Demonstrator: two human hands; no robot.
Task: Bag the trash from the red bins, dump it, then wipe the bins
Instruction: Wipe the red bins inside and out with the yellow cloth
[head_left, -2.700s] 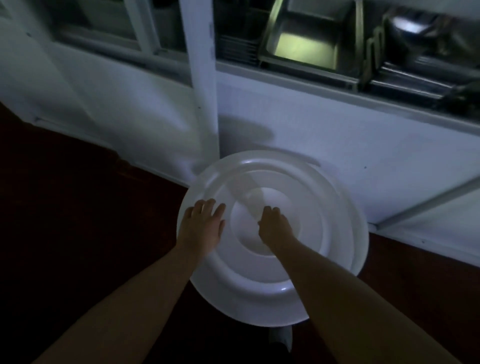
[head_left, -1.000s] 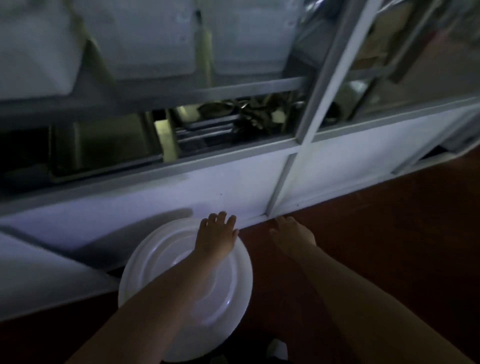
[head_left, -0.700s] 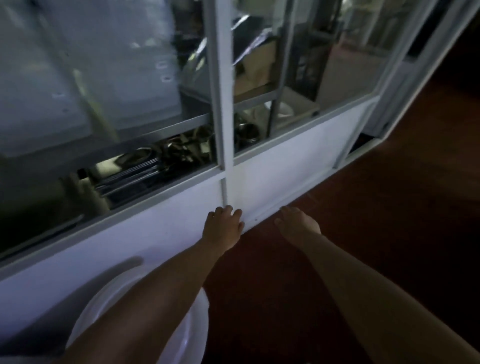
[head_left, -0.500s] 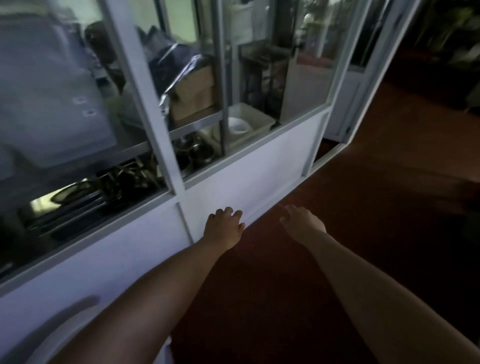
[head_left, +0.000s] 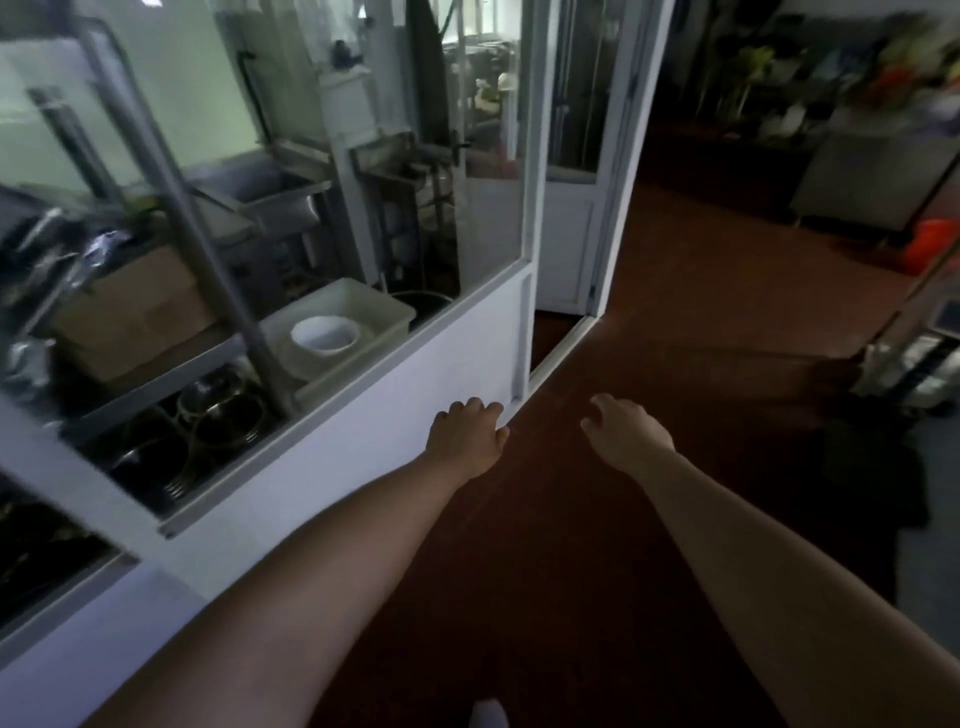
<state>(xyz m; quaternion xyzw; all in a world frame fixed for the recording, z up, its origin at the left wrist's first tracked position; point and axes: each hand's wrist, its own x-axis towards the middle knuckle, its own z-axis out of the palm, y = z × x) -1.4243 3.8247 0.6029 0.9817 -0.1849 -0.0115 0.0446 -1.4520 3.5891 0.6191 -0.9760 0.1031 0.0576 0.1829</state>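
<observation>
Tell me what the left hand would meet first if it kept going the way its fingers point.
Probably the white lower panel of the glazed partition: the left hand is empty, fingers aimed up-right toward the panel's end post. Depth is unclear; it might slip past into the doorway.

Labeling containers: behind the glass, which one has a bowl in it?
The white plastic tub, holding a white bowl; the cardboard box beside it doesn't.

floor (head_left: 649, 291): was matt dark red
partition (head_left: 363, 415): smooth white panel, glass up top
pots (head_left: 223, 410): shiny metal
tub (head_left: 384, 312): matt white plastic
</observation>
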